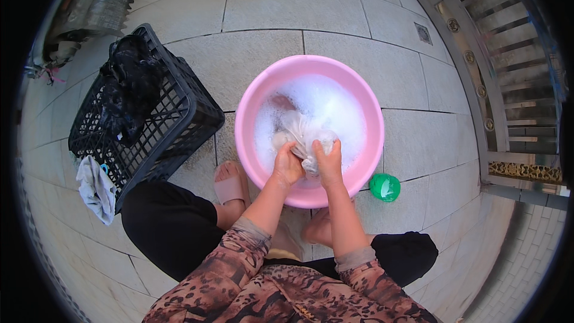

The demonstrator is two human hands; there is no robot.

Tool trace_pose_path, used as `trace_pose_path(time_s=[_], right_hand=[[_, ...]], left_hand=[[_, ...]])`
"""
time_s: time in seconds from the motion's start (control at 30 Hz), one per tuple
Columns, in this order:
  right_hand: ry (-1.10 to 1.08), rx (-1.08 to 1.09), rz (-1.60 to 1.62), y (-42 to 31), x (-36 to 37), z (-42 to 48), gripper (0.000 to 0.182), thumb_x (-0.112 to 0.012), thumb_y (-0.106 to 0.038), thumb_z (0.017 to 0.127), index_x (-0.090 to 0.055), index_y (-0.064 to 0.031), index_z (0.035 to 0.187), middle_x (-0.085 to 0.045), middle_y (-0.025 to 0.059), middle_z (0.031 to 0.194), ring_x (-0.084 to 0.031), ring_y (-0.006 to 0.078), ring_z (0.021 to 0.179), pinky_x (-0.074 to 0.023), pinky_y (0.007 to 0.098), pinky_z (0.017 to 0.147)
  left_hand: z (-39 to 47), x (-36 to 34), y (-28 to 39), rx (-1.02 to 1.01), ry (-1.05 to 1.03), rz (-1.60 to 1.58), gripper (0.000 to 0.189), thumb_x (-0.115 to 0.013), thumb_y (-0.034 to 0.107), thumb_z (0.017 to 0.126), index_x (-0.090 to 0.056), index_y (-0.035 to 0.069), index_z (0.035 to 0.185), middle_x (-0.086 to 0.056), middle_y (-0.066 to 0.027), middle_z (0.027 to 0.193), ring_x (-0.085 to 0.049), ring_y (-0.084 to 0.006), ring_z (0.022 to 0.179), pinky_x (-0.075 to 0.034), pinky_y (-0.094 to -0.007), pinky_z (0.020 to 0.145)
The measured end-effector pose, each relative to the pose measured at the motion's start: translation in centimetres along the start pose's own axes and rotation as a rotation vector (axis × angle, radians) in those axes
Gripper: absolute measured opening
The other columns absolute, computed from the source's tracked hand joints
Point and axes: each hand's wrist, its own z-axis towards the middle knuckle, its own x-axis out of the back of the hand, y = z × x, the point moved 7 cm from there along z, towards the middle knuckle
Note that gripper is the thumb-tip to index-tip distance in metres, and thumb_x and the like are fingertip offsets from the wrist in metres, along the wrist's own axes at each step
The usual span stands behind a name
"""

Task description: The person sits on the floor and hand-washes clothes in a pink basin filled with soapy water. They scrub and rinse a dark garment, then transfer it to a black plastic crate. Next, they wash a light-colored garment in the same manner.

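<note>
A round pink plastic basin (309, 199) stands on the tiled floor before me, holding sudsy water (347, 107). Over the near half of the basin, my left hand (288, 164) and my right hand (328, 161) grip a wet white cloth (298, 132) between them. The cloth is bunched and twisted, and its far end lies in the foam. Something dark reddish (281, 102) shows through the suds beyond the cloth; I cannot tell what it is.
A black plastic crate (190, 98) on the left bears a dark wet cloth (130, 85), and a pale grey cloth (95, 188) hangs over its near edge. A green plastic object (384, 187) sits right of the basin. A metal gate (466, 67) stands at right.
</note>
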Motion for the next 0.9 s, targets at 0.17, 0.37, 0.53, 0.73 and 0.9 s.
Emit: trace_pose_path(time_s=[0.17,0.37,0.53,0.73,0.9], right_hand=[[-0.168,0.066,-0.74,-1.6,-3.3,-3.0,0.049,-0.062,-0.039,0.07,-0.05,0.0014,0.096,-0.057,0.0244,0.082,-0.056,0.0353,0.082,-0.0438,0.0379,0.072],[-0.058,-0.328,0.095,3.4,1.2,3.0,0.05,-0.041,-0.043,0.085,-0.048,0.0023,0.106,-0.058,0.0146,0.092,-0.057,0.0258,0.088,-0.0457,0.0355,0.075],[-0.3,-0.492,0.579,0.5,-0.8,0.5,0.055,-0.023,-0.045,0.089,-0.043,0.001,0.112,-0.053,0.0137,0.105,-0.054,0.0237,0.095,-0.0456,0.0363,0.082],[-0.322,-0.382,0.406,-0.6,0.7,-0.1,0.056,-0.024,-0.045,0.089,-0.041,0.0019,0.115,-0.049,0.0133,0.111,-0.051,0.0219,0.101,-0.0432,0.0342,0.085],[-0.312,-0.342,0.351,-1.4,1.0,0.2,0.055,-0.027,-0.043,0.09,-0.039,0.0025,0.117,-0.048,0.0127,0.113,-0.048,0.0208,0.103,-0.0414,0.0331,0.086]], left_hand=[[3.6,4.0,1.0,-0.303,-0.145,0.026,0.031,-0.043,0.024,0.086,-0.048,0.003,0.109,-0.055,-0.0094,0.101,-0.056,-0.0229,0.087,-0.047,-0.0314,0.075],[1.7,0.6,-0.1,-0.205,0.044,0.016,0.027,-0.041,0.015,0.085,-0.047,-0.001,0.106,-0.055,-0.0128,0.099,-0.057,-0.0246,0.086,-0.051,-0.0409,0.068],[-0.8,2.8,4.5,-0.151,0.548,1.204,0.038,-0.045,0.032,0.084,-0.054,-0.003,0.095,-0.058,-0.0192,0.092,-0.058,-0.0242,0.084,-0.05,-0.0353,0.067],[-4.3,-0.7,6.8,-0.297,0.658,1.853,0.054,-0.041,0.049,0.081,-0.058,-0.002,0.086,-0.058,-0.0231,0.088,-0.055,-0.035,0.081,-0.043,-0.0395,0.072],[-3.5,-3.1,6.3,-0.526,0.342,1.476,0.037,-0.054,0.039,0.078,-0.057,0.002,0.079,-0.059,-0.0123,0.076,-0.056,-0.0242,0.072,-0.043,-0.0343,0.063]])
